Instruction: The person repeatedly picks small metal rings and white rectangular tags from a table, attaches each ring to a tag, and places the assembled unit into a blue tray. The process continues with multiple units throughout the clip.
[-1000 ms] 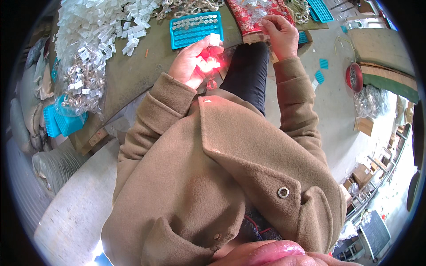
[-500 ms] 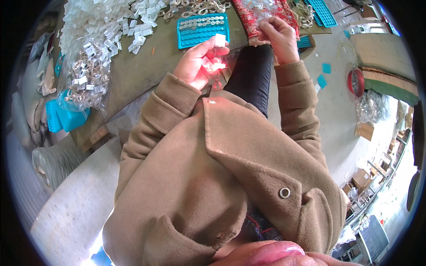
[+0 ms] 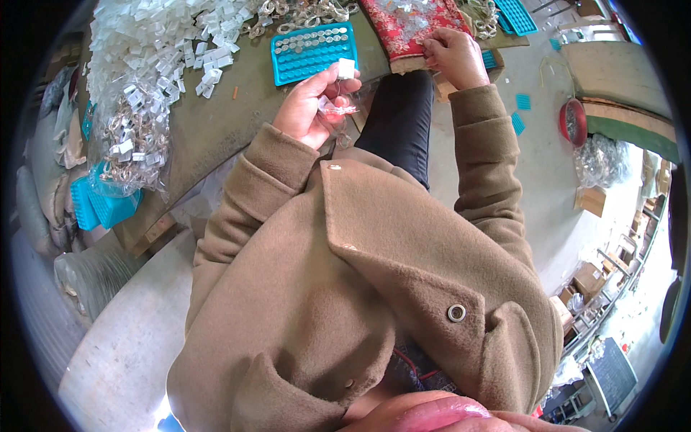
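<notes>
My left hand (image 3: 299,115) holds a small white plastic box (image 3: 346,68) between thumb and fingers. A coil of thin light-string wire (image 3: 335,109), pale with a reddish tint, hangs from the box against my fingers. Just beyond lies a blue tray (image 3: 309,70) of round pockets, its far rows filled with silver button cells (image 3: 311,40). My right hand (image 3: 458,63) is closed in a pinch at the edge of a red floral cloth (image 3: 394,34) bearing clear plastic pieces (image 3: 412,23). Whatever the right fingertips grip is hidden.
White boxes (image 3: 162,36) are heaped at the table's far left. Near them sits a clear bag (image 3: 133,137) of boxes and wire coils, beside blue trays (image 3: 104,201). Wire bundles (image 3: 309,10) lie along the back. A red basin (image 3: 574,122) stands at right.
The bright red glow at the wire in my left hand has gone out. My right hand stays pinched near the cloth's edge. The whole view has shifted slightly.
</notes>
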A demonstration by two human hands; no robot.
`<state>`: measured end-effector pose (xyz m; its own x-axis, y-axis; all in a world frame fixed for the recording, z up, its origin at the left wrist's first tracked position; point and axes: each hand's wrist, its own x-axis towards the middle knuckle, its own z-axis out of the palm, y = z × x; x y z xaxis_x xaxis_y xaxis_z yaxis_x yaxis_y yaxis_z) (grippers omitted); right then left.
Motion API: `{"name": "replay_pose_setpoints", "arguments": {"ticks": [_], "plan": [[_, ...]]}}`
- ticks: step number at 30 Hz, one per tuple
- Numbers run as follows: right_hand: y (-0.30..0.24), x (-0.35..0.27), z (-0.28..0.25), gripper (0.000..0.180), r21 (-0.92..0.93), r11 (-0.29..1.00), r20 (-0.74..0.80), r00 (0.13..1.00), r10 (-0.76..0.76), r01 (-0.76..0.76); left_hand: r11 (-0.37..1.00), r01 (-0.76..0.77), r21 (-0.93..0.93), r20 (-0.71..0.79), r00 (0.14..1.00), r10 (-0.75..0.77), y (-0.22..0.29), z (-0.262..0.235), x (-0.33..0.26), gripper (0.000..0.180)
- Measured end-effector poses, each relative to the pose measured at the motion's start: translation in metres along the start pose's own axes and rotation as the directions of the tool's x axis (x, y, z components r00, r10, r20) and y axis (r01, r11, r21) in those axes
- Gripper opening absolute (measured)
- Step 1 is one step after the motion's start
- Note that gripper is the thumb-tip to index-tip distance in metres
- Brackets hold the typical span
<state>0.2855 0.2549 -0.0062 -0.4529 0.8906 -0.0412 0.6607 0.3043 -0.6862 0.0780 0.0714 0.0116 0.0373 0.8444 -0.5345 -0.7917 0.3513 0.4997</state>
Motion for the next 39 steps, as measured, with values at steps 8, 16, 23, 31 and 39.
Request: {"name": "replay_pose_setpoints", "arguments": {"ticks": [8,16,23,31,39], "plan": [[-0.003,-0.006,-0.005,0.017,0.271,0.962,-0.133,0.991,-0.002,0.038,1.0,-0.021,0.009,-0.001,1.0,0.021,-0.005,0.011,0.0,0.033],[-0.046,-0.036,0.018,0.021,0.874,0.483,0.006,0.99,-0.143,0.064,0.998,-0.045,-0.044,0.048,0.998,0.047,0.0,0.01,0.0,0.03],[-0.077,-0.049,0.047,0.011,0.755,0.595,-0.043,0.927,-0.373,0.275,0.972,-0.201,-0.12,0.168,0.961,0.219,-0.007,0.002,-0.002,0.025],[-0.093,-0.053,0.046,0.007,0.459,0.765,-0.022,0.867,-0.499,0.452,0.987,-0.158,-0.04,0.142,0.976,0.162,-0.002,-0.006,-0.007,0.037],[-0.107,-0.053,0.056,0.01,0.358,0.835,0.0,0.894,-0.448,0.419,0.968,-0.24,0.066,0.063,0.97,0.236,0.01,-0.013,-0.015,0.022]]}}
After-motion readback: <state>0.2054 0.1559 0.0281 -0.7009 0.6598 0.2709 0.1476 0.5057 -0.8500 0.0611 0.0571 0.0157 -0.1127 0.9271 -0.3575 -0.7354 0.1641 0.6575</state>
